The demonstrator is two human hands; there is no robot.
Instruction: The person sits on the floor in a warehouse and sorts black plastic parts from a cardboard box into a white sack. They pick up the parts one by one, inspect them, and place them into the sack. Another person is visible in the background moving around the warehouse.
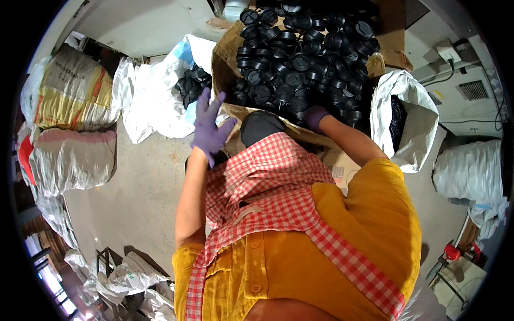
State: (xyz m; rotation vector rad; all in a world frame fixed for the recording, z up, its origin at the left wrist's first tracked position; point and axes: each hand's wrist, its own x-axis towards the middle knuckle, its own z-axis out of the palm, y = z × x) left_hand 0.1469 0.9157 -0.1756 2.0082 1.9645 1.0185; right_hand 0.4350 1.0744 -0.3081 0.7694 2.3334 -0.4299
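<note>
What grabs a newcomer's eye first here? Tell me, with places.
First, the heap of black round parts in the cardboard box, top centre, with the purple-gloved right hand at its lower edge. Next, the matching left hand, spread open just left of the box. Below, the red-checked apron over a mustard shirt.

Head-worn wide fisheye, set above, facing steeply down and slightly forward; red-and-white checked cloth apron (267, 200) close, frame centre; open brown cardboard box (227, 48) farther off, upper centre; corners black
</note>
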